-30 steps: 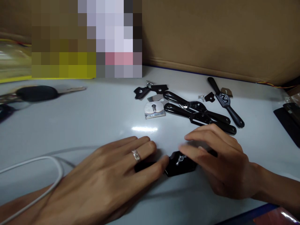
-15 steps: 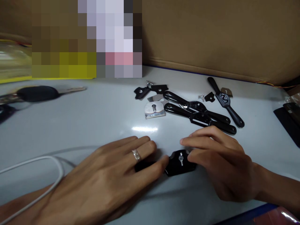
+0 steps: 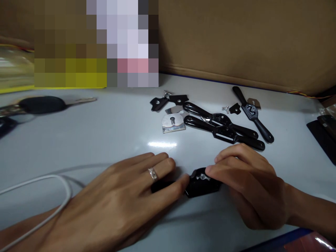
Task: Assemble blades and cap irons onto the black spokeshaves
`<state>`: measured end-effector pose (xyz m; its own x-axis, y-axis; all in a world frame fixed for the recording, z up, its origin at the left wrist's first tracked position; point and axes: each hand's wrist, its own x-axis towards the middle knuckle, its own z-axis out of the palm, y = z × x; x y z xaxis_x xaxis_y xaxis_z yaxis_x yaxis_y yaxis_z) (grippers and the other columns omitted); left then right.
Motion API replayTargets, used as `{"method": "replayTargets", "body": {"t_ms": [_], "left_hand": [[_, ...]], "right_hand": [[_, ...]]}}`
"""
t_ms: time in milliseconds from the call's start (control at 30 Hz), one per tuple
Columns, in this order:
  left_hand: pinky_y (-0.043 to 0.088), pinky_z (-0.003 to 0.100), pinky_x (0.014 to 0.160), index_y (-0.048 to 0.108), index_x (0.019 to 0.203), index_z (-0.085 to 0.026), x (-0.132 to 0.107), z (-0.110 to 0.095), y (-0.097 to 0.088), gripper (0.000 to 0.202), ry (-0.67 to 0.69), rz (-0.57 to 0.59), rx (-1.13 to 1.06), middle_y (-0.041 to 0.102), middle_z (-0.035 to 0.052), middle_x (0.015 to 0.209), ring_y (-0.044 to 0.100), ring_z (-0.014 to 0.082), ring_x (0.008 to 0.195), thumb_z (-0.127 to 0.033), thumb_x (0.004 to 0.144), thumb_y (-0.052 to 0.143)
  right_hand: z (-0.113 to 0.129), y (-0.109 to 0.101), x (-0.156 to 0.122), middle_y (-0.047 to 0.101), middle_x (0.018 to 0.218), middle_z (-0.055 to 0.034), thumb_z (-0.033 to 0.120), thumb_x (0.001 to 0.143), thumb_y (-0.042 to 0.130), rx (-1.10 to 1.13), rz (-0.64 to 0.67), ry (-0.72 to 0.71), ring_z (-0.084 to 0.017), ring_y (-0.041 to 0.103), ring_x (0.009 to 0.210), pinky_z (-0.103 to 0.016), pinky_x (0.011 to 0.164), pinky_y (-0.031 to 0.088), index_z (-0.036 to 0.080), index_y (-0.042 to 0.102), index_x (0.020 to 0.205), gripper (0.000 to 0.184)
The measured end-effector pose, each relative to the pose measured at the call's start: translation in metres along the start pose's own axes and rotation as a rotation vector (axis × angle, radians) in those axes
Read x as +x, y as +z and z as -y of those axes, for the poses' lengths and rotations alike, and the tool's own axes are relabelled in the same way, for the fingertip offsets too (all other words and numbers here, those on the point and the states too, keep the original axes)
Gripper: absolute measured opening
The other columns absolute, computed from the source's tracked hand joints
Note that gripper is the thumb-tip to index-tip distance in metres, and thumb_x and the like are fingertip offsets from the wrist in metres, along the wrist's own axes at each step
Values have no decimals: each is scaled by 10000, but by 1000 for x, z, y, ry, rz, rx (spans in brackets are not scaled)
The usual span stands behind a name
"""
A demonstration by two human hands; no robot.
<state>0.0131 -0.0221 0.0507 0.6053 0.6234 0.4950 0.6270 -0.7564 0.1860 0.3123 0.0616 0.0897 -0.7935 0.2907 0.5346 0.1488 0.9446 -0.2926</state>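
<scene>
A black spokeshave (image 3: 202, 189) lies on the tabletop between my hands, its middle in sight and most of its handles hidden. My left hand (image 3: 123, 196), wearing a ring, is wrapped over the left handle, the thumb beside the body. On top of the body sits a silver wing nut (image 3: 203, 177), its wings lying roughly crosswise. The curled fingers of my right hand (image 3: 252, 189) are at the wing nut, one fingertip touching its right side; the lower fingers hide the right handle.
Beyond my hands lie two glossy spokeshave bodies (image 3: 225, 132), a matte one (image 3: 252, 112), a silver blade (image 3: 173, 123), black cap plates (image 3: 157, 103) and a small wing nut (image 3: 225, 109). Keys (image 3: 43, 105) are at left. A white cable (image 3: 65, 185) crosses my left forearm.
The wing nut has turned from pointing lengthwise to lying crosswise. My right fingertip has moved left onto it, and the fingers have drawn in. My left hand stays put.
</scene>
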Motion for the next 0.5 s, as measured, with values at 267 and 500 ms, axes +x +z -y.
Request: {"method": "replayTargets", "body": {"t_ms": [267,500], "left_hand": [[513,402,674,730,1288,-232,2,-2,3,306,-6,0,10,728,13,979,635,222,807,-125,1340,449],[551,415,698,703,1275,-250,4,-1,3,321,-4,-18,25,733,9,975,671,224,797,-145,1364,413]], "right_hand": [[2,4,-6,853,944,0,-56,1047,547,-37,-27,77,-228,846,958,-363,832,710,231,755,1376,484],[6,4,-10,887,1002,-9,17,1154,587,52,-2,35,-222,881,1026,-371,890,735,211,773,1455,403]]}}
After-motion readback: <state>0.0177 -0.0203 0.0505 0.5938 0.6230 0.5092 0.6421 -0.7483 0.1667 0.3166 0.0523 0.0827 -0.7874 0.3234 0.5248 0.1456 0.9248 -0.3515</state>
